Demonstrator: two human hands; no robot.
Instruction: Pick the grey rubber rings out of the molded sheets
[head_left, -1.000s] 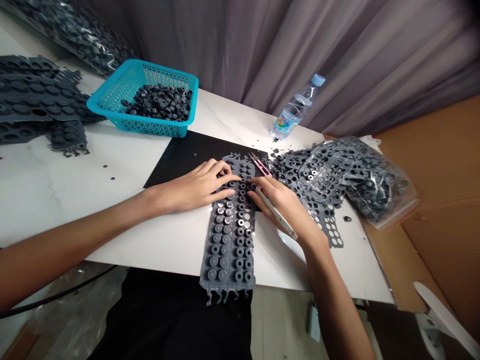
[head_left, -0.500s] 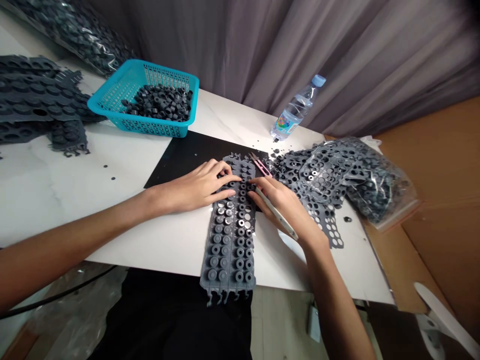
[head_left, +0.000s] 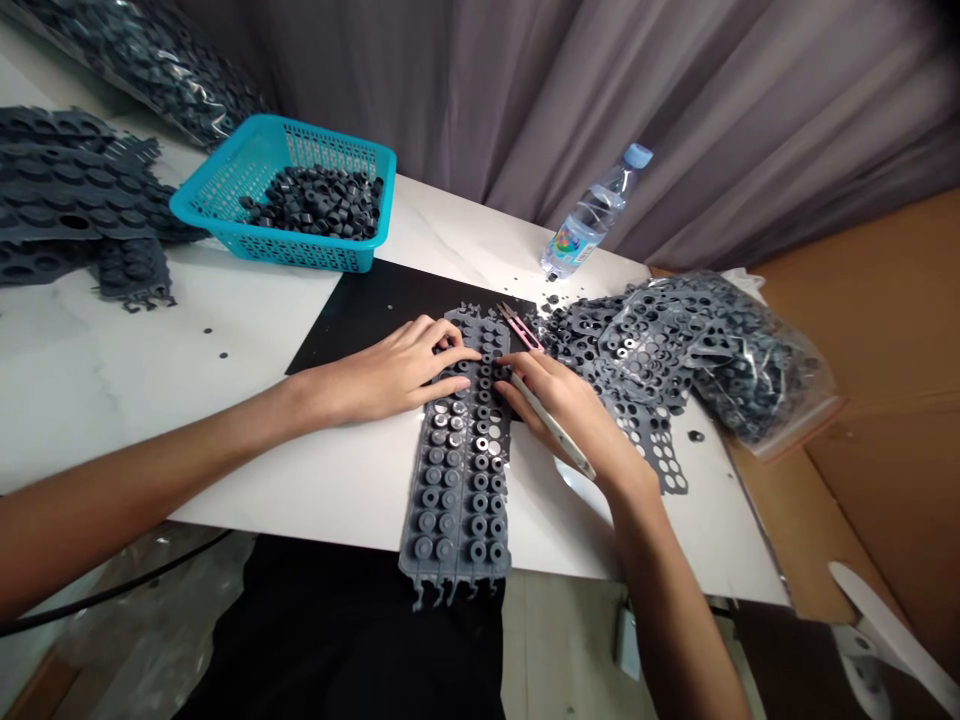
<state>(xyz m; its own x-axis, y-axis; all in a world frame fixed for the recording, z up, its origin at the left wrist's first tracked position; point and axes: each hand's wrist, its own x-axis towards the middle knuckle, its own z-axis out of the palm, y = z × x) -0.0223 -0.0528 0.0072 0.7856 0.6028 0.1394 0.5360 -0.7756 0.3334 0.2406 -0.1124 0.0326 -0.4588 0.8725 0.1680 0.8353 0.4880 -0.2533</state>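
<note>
One rubber sheet (head_left: 461, 470) being pressed by left hand (head_left: 390, 375), fingers spread; one clipper (head_left: 555, 430) being gripped in right hand (head_left: 577, 415), fingers closed. One basket (head_left: 217, 195), one bottle (head_left: 592, 215) behind.

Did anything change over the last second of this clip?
Nothing visibly changed. The left hand still rests on the grey sheet, and the right hand still holds the snips beside it. Only the view shifted slightly.
</note>
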